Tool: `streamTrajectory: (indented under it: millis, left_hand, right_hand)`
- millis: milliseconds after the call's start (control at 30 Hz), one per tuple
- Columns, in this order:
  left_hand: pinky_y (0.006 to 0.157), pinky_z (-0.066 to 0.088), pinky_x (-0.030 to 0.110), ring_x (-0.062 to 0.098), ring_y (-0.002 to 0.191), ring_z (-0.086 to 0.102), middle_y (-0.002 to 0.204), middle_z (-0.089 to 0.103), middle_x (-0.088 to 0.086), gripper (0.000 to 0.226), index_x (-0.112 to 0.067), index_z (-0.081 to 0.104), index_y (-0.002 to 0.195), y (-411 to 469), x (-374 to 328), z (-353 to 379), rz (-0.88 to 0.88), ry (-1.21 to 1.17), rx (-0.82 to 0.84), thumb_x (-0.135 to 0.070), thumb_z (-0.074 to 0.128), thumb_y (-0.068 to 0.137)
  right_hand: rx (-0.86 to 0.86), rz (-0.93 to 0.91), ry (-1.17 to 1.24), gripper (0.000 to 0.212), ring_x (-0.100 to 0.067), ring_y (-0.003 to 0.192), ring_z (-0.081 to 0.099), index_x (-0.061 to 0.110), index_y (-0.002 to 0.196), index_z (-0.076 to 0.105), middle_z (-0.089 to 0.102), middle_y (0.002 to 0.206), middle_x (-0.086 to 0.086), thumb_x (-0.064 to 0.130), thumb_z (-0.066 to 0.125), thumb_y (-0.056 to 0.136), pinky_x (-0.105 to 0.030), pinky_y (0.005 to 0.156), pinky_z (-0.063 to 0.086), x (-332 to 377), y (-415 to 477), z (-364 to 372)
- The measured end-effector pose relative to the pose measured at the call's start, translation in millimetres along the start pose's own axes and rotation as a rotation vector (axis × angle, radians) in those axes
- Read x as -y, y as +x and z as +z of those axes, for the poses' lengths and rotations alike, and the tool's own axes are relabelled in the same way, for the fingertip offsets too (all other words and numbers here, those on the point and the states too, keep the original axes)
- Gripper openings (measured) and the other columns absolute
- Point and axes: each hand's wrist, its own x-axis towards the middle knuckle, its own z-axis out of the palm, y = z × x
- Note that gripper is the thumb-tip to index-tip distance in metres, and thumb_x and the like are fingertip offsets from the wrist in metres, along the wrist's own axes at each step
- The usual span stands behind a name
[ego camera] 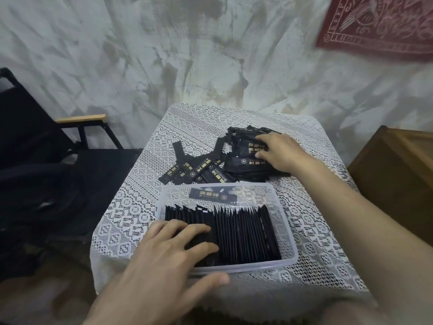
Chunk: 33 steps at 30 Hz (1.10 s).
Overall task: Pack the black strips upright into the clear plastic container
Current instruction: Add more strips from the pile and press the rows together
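Note:
A clear plastic container (289,227) sits on the table in front of me, holding a long row of black strips (243,233) standing upright. One strip (210,195) lies flat at its far end. My left hand (173,252) rests flat on the left part of the row, fingers spread, thumb outside the container's near wall. Beyond the container lies a loose pile of black strips (241,165) with gold print. My right hand (278,152) lies on top of that pile, fingertips and thumb touching the strips; whether it grips one I cannot tell.
The small table is covered with a white lace cloth (131,202). A black folding chair (46,160) with a wooden armrest stands to the left. A brown wooden box (398,170) sits to the right. A grey mottled wall is behind, with a red cloth (379,22) hanging.

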Motion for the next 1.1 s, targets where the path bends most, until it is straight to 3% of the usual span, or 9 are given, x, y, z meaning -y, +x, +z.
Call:
streamTrajectory:
  millis: [200, 300, 433, 533, 667, 833, 967, 1100]
  left_hand:
    - [0.091, 0.041, 0.038, 0.013, 0.101, 0.063, 0.127, 0.066, -0.018, 0.053, -0.045, 0.074, 0.109, 0, 2, 3, 0.009, -0.011, -0.023, -0.081, 0.038, 0.093]
    - [0.091, 0.037, 0.037, 0.013, 0.101, 0.063, 0.126, 0.067, -0.017, 0.054, -0.045, 0.075, 0.108, 1, 1, 3, 0.011, -0.006, -0.026, -0.082, 0.038, 0.093]
    - [0.091, 0.036, 0.036, 0.012, 0.101, 0.062, 0.127, 0.066, -0.019, 0.055, -0.046, 0.075, 0.108, 0, 0, 2, 0.006, 0.003, -0.022, -0.083, 0.036, 0.093]
    - [0.09, 0.044, 0.036, 0.011, 0.102, 0.061, 0.127, 0.066, -0.019, 0.056, -0.047, 0.075, 0.108, 0, 0, 2, 0.001, 0.001, -0.016, -0.083, 0.035, 0.093]
    - [0.091, 0.039, 0.034, 0.013, 0.101, 0.062, 0.127, 0.066, -0.018, 0.056, -0.045, 0.075, 0.108, 0, -1, 2, -0.001, -0.005, -0.026, -0.082, 0.036, 0.094]
    - [0.091, 0.034, 0.032, 0.011, 0.102, 0.06, 0.126, 0.066, -0.019, 0.056, -0.044, 0.076, 0.108, -1, -1, 2, -0.014, -0.014, -0.023, -0.082, 0.036, 0.094]
    - [0.091, 0.034, 0.033, 0.011, 0.103, 0.06, 0.127, 0.065, -0.019, 0.056, -0.044, 0.075, 0.108, -2, -2, 2, -0.026, -0.019, -0.013, -0.081, 0.036, 0.094]
    - [0.092, 0.034, 0.032, 0.011, 0.105, 0.06, 0.128, 0.065, -0.019, 0.055, -0.044, 0.074, 0.109, -2, -2, 1, -0.033, -0.02, -0.001, -0.081, 0.036, 0.094]
  right_hand:
    - [0.023, 0.016, 0.045, 0.044, -0.031, 0.123, 0.053, 0.026, 0.131, 0.063, 0.068, 0.123, -0.004, 0.033, 0.076, 0.09, -0.037, 0.095, 0.042, 0, 6, 7]
    - [0.056, 0.015, 0.074, 0.043, -0.029, 0.121, 0.051, 0.026, 0.125, 0.065, 0.069, 0.115, -0.004, 0.037, 0.08, 0.086, -0.035, 0.09, 0.041, -2, 4, 4]
    - [0.125, 0.04, 0.041, 0.051, -0.03, 0.126, 0.052, 0.028, 0.132, 0.064, 0.068, 0.125, -0.004, 0.041, 0.08, 0.085, -0.037, 0.099, 0.043, -2, -1, 3]
    - [0.128, 0.048, 0.067, 0.049, -0.029, 0.121, 0.058, 0.027, 0.129, 0.065, 0.066, 0.13, -0.004, 0.038, 0.081, 0.085, -0.034, 0.094, 0.043, 0, -7, 4]
    - [0.025, 0.009, 0.084, 0.037, -0.026, 0.112, 0.061, 0.027, 0.121, 0.068, 0.069, 0.122, -0.001, 0.036, 0.079, 0.087, -0.03, 0.081, 0.036, 1, -17, -1]
    - [0.02, 0.026, 0.17, 0.032, -0.026, 0.106, 0.06, 0.026, 0.113, 0.069, 0.066, 0.108, 0.001, 0.037, 0.08, 0.086, -0.032, 0.084, 0.041, 2, -26, -21]
    - [0.142, 0.051, 0.133, 0.039, -0.029, 0.113, 0.061, 0.03, 0.121, 0.066, 0.067, 0.122, -0.003, 0.043, 0.078, 0.087, -0.034, 0.089, 0.044, -2, -36, -11]
    - [0.125, 0.073, 0.165, 0.041, -0.028, 0.112, 0.062, 0.028, 0.126, 0.064, 0.068, 0.126, -0.004, 0.042, 0.076, 0.089, -0.034, 0.09, 0.046, -5, -53, 8]
